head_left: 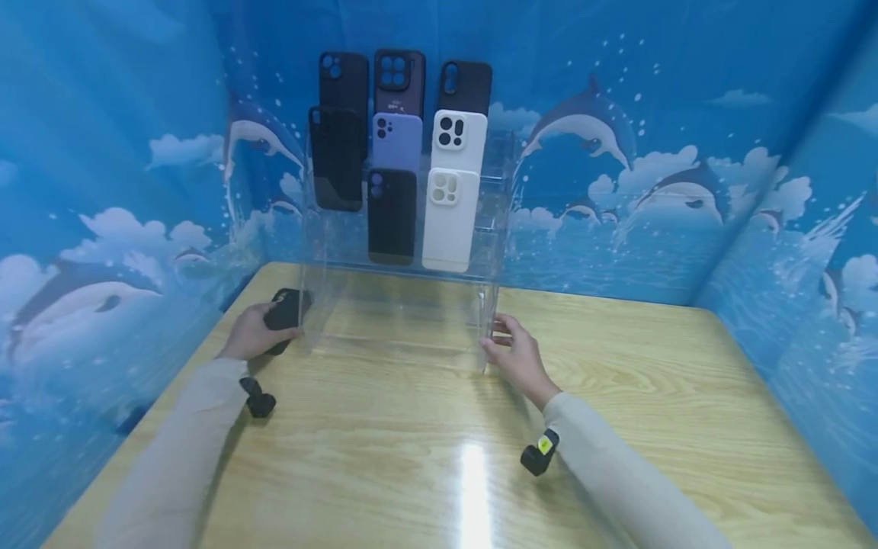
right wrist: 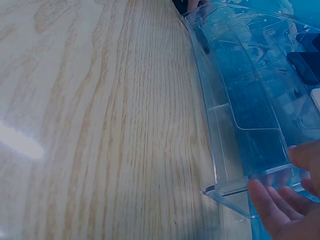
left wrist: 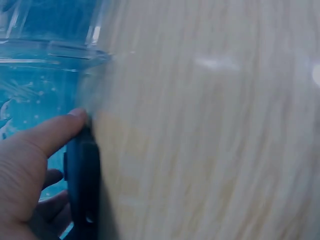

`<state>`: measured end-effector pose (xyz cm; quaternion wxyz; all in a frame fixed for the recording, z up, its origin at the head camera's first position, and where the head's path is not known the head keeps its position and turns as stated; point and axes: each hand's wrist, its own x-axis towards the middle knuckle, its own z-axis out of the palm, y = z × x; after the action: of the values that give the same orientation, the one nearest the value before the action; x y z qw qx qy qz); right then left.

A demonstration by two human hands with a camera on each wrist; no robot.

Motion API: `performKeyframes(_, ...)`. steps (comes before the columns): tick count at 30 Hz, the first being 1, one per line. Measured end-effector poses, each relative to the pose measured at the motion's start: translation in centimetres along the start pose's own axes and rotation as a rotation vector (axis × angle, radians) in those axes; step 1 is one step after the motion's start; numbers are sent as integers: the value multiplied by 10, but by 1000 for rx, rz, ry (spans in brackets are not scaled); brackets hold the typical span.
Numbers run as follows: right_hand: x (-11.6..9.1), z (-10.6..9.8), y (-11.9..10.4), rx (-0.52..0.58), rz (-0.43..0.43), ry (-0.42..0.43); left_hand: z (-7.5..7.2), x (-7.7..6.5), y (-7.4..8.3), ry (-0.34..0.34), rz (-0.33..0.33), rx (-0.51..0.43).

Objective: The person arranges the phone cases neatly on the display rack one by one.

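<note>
My left hand (head_left: 250, 332) grips a black phone case (head_left: 283, 311) beside the left wall of a clear plastic tiered stand (head_left: 398, 349). In the left wrist view the dark case (left wrist: 85, 175) is seen nearly edge-on, with fingers behind it. At the stand's lower right edge, my right hand (head_left: 520, 354) holds the side wall between thumb and fingers, plainer in the right wrist view, where fingers (right wrist: 267, 205) lie against the clear plastic. Black, purple and white phone cases stand on the upper tiers, among them a white case (head_left: 450, 229) and a lilac case (head_left: 398, 141).
The stand sits towards the back of a light wood table (head_left: 384, 457). Blue curtains (head_left: 686, 114) printed with dolphins and clouds enclose the back and both sides. A small black camera (head_left: 259, 400) is worn on the left wrist, and another camera (head_left: 538, 454) on the right.
</note>
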<state>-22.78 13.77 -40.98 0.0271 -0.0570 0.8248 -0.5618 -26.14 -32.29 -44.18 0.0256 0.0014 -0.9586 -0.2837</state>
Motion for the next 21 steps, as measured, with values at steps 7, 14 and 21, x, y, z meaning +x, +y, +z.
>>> performKeyframes(7, 0, -1, -1, 0, 5, -14, 0, -1, 5, 55, -43, 37)
performKeyframes(14, 0, 0, -1, -4, 11, -15, -9, -16, 9, 47, -113, -52)
performKeyframes(21, 0, -1, -1, -5, 7, -25, -34, -31, 14, 64, -195, -274)
